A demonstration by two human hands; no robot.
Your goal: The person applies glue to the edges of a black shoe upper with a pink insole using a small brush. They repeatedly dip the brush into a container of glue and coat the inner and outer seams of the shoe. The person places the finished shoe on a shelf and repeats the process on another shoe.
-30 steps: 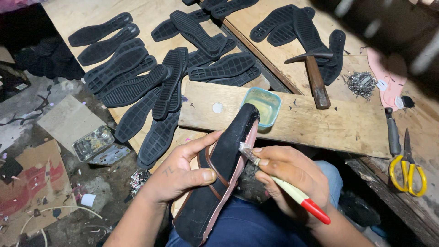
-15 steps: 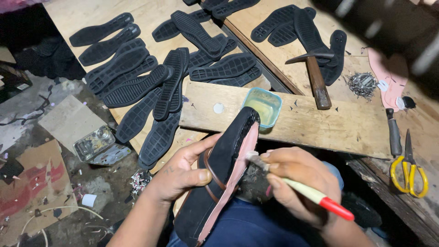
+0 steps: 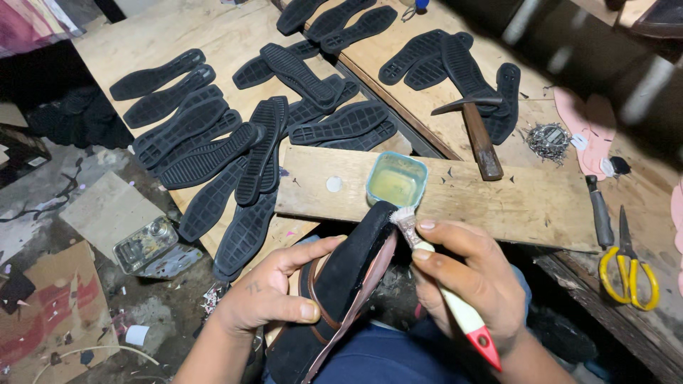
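Left hand: my left hand (image 3: 274,295) grips the sandal (image 3: 341,291) from its left side, thumb pressed on the near edge and fingers curled behind, holding it on edge over my lap.
Right hand: my right hand (image 3: 473,277) is closed around a small glue brush (image 3: 445,288) with a white handle and red end, held like a pen.
Brush tip: the bristles (image 3: 403,217) touch the upper front edge of the sandal, just below the glue tub.
Sandal: black on the outer face, pinkish along the inner rim, a brown strap showing near my thumb; toe end points up toward the plank.
Glue tub: a small teal container (image 3: 396,178) of yellowish glue stands on the wooden plank (image 3: 498,199), just beyond the toe of the sandal.
Done so far: I judge the gluing is under way on this one piece; I cannot tell how much of its rim is already coated, since no wet sheen reads clearly.
Left to do: many black rubber outsoles (image 3: 235,142) lie spread over the plywood bench (image 3: 213,35), none joined to an upper, so I judge most of the batch is still waiting.
Idle tools: a hammer (image 3: 477,131) rests on the plank's far edge, a pile of nails (image 3: 546,140) beside it, a knife (image 3: 600,210) and yellow-handled scissors (image 3: 629,263) to the right, all untouched.
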